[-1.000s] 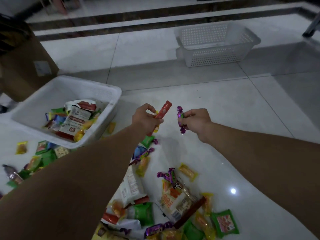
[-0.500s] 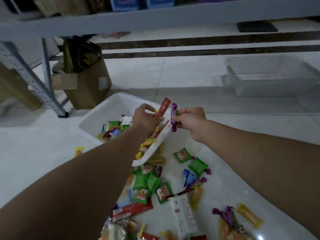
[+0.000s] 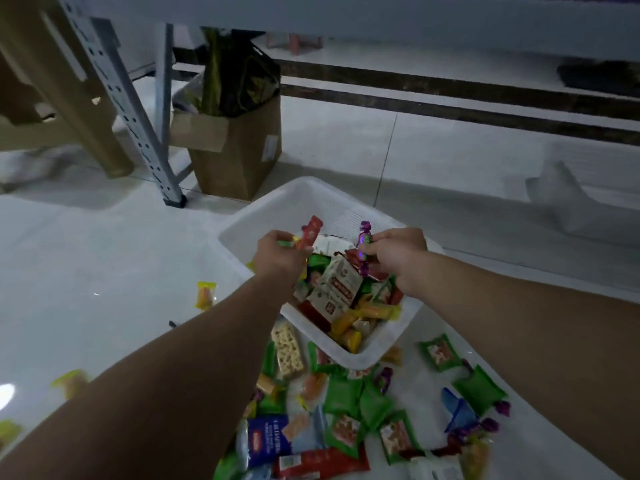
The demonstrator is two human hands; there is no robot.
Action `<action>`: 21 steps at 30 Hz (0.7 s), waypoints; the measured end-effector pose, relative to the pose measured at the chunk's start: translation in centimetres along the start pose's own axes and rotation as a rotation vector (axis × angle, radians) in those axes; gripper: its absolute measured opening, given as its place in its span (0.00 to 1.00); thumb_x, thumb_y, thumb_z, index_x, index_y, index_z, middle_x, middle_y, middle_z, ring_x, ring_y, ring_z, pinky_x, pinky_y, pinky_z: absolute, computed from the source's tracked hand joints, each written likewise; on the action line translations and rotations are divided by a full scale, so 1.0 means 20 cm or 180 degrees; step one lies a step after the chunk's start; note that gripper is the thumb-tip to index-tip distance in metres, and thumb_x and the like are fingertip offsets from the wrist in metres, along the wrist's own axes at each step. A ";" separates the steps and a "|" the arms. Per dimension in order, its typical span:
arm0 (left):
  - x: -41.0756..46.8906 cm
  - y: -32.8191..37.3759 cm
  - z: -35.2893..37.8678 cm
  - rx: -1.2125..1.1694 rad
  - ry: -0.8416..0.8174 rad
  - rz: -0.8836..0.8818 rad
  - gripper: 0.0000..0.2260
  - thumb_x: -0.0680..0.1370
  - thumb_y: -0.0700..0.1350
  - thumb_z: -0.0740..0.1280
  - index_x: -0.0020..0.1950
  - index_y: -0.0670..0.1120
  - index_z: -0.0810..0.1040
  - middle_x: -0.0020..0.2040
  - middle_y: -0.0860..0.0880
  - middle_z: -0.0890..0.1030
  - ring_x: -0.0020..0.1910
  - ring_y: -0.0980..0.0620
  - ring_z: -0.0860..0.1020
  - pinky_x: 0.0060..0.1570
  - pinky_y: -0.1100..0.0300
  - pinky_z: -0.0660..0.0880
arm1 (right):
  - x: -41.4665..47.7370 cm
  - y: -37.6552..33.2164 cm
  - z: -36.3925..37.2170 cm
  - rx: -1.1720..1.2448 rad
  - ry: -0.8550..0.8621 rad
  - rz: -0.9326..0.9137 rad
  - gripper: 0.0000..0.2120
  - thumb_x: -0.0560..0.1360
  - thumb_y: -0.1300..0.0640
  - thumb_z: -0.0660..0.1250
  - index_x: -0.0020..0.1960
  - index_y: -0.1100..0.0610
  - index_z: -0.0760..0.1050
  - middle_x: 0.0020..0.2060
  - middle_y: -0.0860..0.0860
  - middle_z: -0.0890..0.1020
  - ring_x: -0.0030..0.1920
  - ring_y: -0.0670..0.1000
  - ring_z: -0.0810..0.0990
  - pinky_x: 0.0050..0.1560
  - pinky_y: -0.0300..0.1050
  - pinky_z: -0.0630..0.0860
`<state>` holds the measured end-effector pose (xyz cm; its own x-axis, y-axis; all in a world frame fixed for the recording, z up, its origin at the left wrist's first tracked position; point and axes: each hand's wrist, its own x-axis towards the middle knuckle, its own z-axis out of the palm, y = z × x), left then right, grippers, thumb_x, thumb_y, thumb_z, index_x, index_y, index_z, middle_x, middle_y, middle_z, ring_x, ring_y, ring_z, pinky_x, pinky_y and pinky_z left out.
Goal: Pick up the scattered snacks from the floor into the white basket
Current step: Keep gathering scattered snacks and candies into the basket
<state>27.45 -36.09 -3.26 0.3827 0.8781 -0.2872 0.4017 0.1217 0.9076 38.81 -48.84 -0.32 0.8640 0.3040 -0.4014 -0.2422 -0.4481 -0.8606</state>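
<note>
Right over the basket (image 3: 263, 209), the left hand (image 3: 280, 254) grips a red stick (image 3: 310, 232) — it points up — and the right hand (image 3: 394, 251) pinches a purple candy (image 3: 364, 237). Both can fall straight down.

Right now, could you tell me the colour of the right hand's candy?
The candy is purple with a green patch; head view.
</note>
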 end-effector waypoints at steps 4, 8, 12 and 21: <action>0.05 -0.04 0.01 0.0003 -0.0168 -0.0101 0.16 0.69 0.47 0.77 0.54 0.48 0.78 0.48 0.46 0.81 0.44 0.47 0.80 0.39 0.58 0.78 | 0.02 0.01 0.07 -0.0170 -0.0064 0.0029 0.10 0.66 0.64 0.78 0.46 0.59 0.81 0.43 0.54 0.81 0.45 0.55 0.82 0.52 0.52 0.81; 0.05 -0.09 0.03 0.0240 -0.0274 -0.0004 0.20 0.68 0.45 0.77 0.58 0.46 0.78 0.50 0.45 0.82 0.49 0.45 0.80 0.53 0.48 0.78 | 0.02 0.06 0.05 -0.0284 -0.0046 0.0174 0.12 0.69 0.63 0.76 0.51 0.60 0.79 0.42 0.54 0.81 0.43 0.55 0.83 0.52 0.52 0.81; -0.01 -0.06 0.05 0.0393 -0.0316 0.0227 0.20 0.70 0.46 0.76 0.60 0.45 0.78 0.53 0.44 0.82 0.50 0.44 0.80 0.52 0.47 0.79 | -0.02 0.10 -0.01 -0.0207 0.0020 0.0312 0.09 0.70 0.63 0.74 0.48 0.64 0.77 0.38 0.56 0.81 0.40 0.54 0.84 0.50 0.53 0.82; -0.34 0.13 0.17 0.1110 -0.0665 0.1072 0.20 0.75 0.47 0.70 0.67 0.46 0.73 0.64 0.46 0.76 0.59 0.48 0.76 0.48 0.61 0.72 | -0.26 0.19 -0.52 -0.1436 -0.0188 -0.0668 0.18 0.72 0.54 0.72 0.60 0.56 0.76 0.54 0.52 0.80 0.54 0.51 0.78 0.54 0.42 0.75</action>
<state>28.68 -43.37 0.06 0.6818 0.7267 -0.0843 0.4671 -0.3438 0.8146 37.96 -60.83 1.64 0.8440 0.4677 -0.2625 0.1605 -0.6872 -0.7085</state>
